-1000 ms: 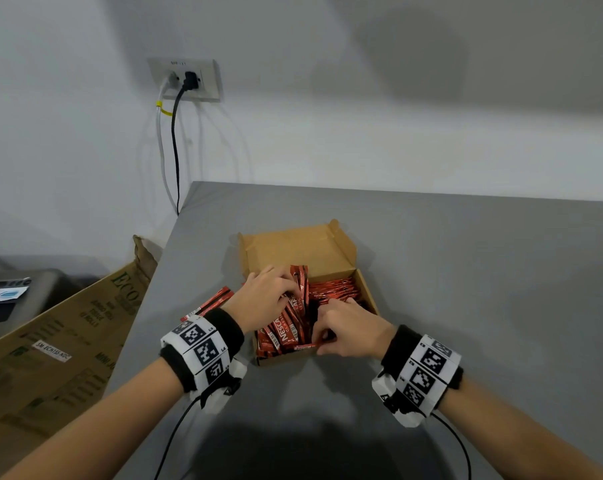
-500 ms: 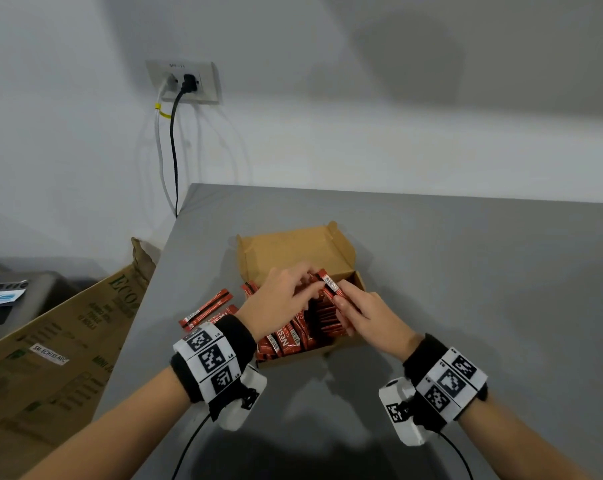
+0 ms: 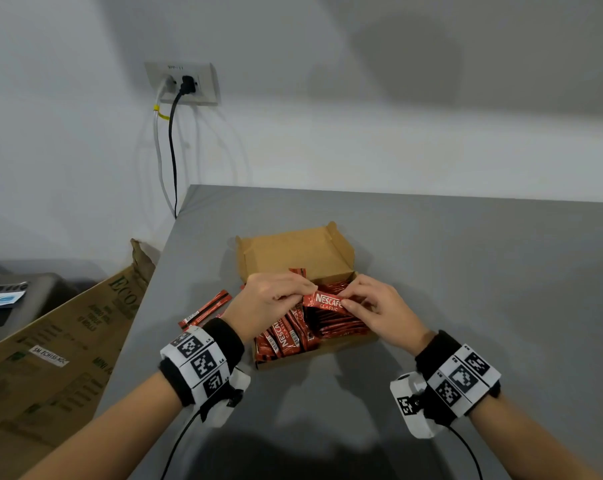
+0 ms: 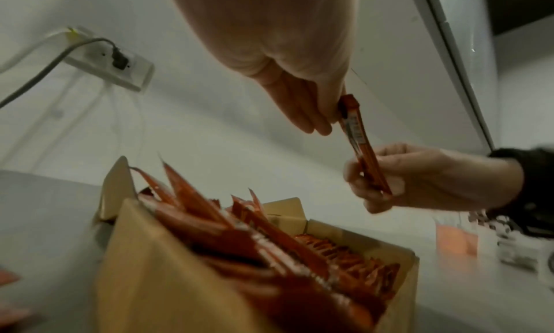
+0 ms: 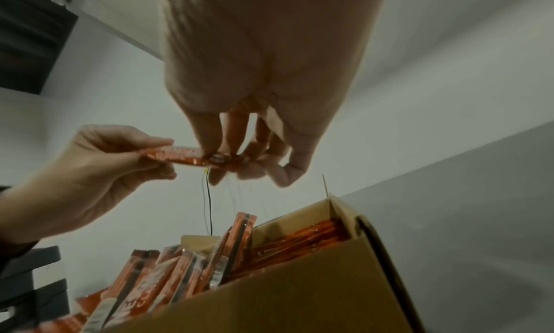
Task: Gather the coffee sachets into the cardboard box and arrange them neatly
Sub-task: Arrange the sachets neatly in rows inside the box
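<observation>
An open cardboard box [image 3: 294,252] sits on the grey table [image 3: 466,271], full of red coffee sachets [image 3: 331,325]; some lie stacked at the right, others lean at the left [image 5: 168,267]. Above the box a single red sachet [image 3: 325,301] is stretched sideways between both hands. My left hand [image 3: 270,294] pinches its left end and my right hand [image 3: 379,304] pinches its right end. The wrist views show the same sachet [image 4: 358,139] [image 5: 177,157] held clear of the box [image 4: 156,267] [image 5: 299,290]. Loose sachets [image 3: 206,308] lie on the table left of the box.
A large printed cardboard sheet [image 3: 50,358] leans against the table's left edge. A wall socket [image 3: 184,83] with a black cable hangs behind. Bare table spreads to the right and front of the box.
Both hands have risen out of the box with one sachet. It was tilted half a second ago and is now turned level, label up, held at both ends.
</observation>
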The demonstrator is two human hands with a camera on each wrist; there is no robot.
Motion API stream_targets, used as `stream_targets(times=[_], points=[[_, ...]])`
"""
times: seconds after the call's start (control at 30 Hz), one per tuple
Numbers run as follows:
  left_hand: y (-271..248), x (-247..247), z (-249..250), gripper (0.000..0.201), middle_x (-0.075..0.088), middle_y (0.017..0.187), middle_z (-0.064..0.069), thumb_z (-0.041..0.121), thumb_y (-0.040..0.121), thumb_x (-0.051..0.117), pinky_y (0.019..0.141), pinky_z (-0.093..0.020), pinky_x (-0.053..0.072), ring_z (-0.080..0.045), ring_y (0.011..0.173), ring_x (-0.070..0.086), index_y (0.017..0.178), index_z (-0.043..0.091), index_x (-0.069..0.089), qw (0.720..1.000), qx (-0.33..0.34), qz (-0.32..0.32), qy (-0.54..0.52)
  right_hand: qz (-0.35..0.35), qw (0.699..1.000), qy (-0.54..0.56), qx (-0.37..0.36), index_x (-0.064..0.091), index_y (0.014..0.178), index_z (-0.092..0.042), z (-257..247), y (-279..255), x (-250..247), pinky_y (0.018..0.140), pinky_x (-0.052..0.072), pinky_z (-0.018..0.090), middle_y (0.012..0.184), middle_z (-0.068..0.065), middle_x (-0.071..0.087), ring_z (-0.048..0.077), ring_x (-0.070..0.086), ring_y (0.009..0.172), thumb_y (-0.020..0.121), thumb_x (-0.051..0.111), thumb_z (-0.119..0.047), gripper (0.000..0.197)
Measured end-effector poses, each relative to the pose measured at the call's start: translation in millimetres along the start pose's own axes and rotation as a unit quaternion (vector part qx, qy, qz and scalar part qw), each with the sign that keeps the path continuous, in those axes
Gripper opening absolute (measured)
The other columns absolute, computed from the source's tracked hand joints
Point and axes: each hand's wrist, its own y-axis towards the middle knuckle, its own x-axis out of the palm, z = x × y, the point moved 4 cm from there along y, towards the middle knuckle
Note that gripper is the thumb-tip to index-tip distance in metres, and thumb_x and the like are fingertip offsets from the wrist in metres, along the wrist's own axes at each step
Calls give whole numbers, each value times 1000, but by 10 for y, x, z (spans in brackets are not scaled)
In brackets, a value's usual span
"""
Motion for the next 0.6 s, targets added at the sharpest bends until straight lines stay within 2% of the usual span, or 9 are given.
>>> stream_targets(times=[0.07, 0.13, 0.17, 0.23, 0.3, 0.37, 0.43, 0.5, 0.6], points=[[-41, 23, -49, 21, 73, 88, -3, 14, 80, 61, 80, -11, 51, -7, 88, 64, 97, 8, 72, 998, -48, -26, -24, 40, 998, -22, -33, 72, 92, -15, -4, -6, -25, 73, 44, 12, 87, -9, 60, 3, 56, 82, 85, 65, -12, 10], [-81, 78, -100, 34, 70, 94, 3, 8, 79, 65, 78, -15, 54, -6, 86, 64, 113, 15, 65, 983, -148, -72, -82, 71, 995, -46, -52, 74, 88, -17, 11, -14, -50, 75, 40, 9, 83, -9, 62, 4, 54, 79, 81, 71, -12, 10], [-100, 115, -112, 40, 69, 94, 4, 5, 78, 65, 78, -18, 55, -7, 84, 65, 117, 16, 63, 970, -193, -98, -110, 79, 994, -57, -52, 75, 86, -19, 24, -12, -59, 74, 40, 10, 80, -8, 64, 6, 53, 77, 79, 73, -13, 10], [-116, 162, -110, 36, 68, 91, 4, 6, 77, 65, 76, -21, 56, -8, 81, 66, 113, 14, 65, 953, -243, -122, -131, 79, 993, -69, -47, 75, 83, -20, 46, -13, -64, 69, 40, 14, 76, -5, 66, 9, 51, 72, 76, 75, -14, 10], [-89, 198, -100, 24, 67, 87, 8, 10, 79, 68, 75, -19, 55, -3, 81, 65, 102, 14, 70, 952, -254, -133, -103, 61, 995, -66, -33, 76, 81, -20, 54, -12, -65, 64, 41, 17, 72, -3, 66, 11, 50, 64, 74, 76, -14, 9], [-75, 276, -89, 14, 69, 86, 6, 16, 81, 70, 77, -20, 55, 1, 80, 64, 95, 14, 72, 948, -256, -171, -80, 36, 998, -47, -3, 76, 78, -18, 86, -8, -91, 59, 39, 13, 68, -6, 64, 12, 52, 63, 72, 78, -12, 9], [-87, 387, -71, 14, 71, 89, 3, 20, 83, 69, 78, -21, 55, 0, 80, 64, 94, 13, 72, 945, -244, -212, -51, -17, 998, -45, 45, 77, 78, -16, 137, -7, -103, 58, 39, 8, 69, -10, 65, 5, 55, 62, 71, 79, -10, 9], [-97, 482, -44, 15, 69, 93, 3, 22, 84, 68, 78, -22, 54, -3, 81, 63, 95, 14, 72, 945, -228, -234, -2, -92, 990, -70, 87, 77, 81, -14, 189, -17, -69, 60, 42, 5, 73, -4, 68, 1, 58, 59, 74, 77, -8, 10], [-91, 588, -5, 17, 64, 98, -1, 22, 84, 67, 78, -23, 51, -9, 83, 60, 97, 13, 72, 946, -216, -241, 35, -148, 971, -165, 86, 76, 86, -15, 187, -25, -36, 60, 39, 3, 77, -3, 68, -4, 57, 59, 78, 72, -11, 10]])
